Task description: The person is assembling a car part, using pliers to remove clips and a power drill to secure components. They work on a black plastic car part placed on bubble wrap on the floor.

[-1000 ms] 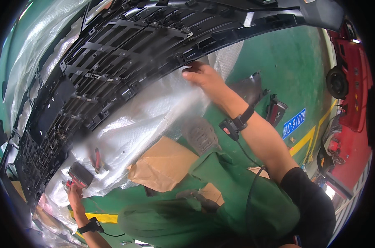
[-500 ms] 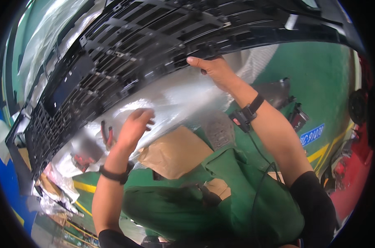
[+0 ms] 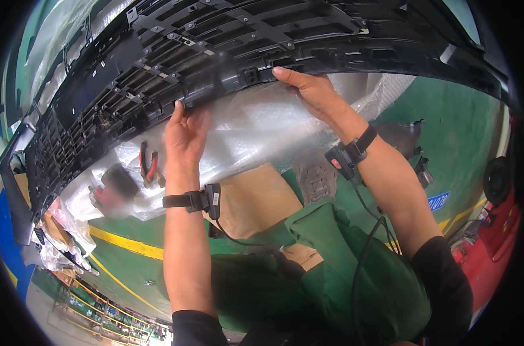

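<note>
A large black car bumper (image 3: 233, 72) with a built-in slatted grille spans the upper part of the view, its ribbed inner side toward me. My right hand (image 3: 315, 97) grips the near edge right of the middle, thumb on top and fingers underneath. Further left, my left hand (image 3: 185, 135) is at the same edge, its thumb raised against the rim and its other fingers partly hidden and blurred below. Bubble wrap (image 3: 250, 135) lies beneath the bumper. Red-handled pliers (image 3: 149, 165) rest on the wrap beside my left wrist.
Left of the pliers sits a blurred red and dark tool (image 3: 115, 190). Brown paper (image 3: 253, 199) and a grey moulded piece (image 3: 315, 176) lie before my knees. Dark parts (image 3: 401, 137) are on the green floor (image 3: 449, 130) at right, near a red object (image 3: 493, 239).
My left hand has moved up from above the wrap to the bumper's near edge. My right hand keeps its hold, and the bumper appears shifted slightly in view.
</note>
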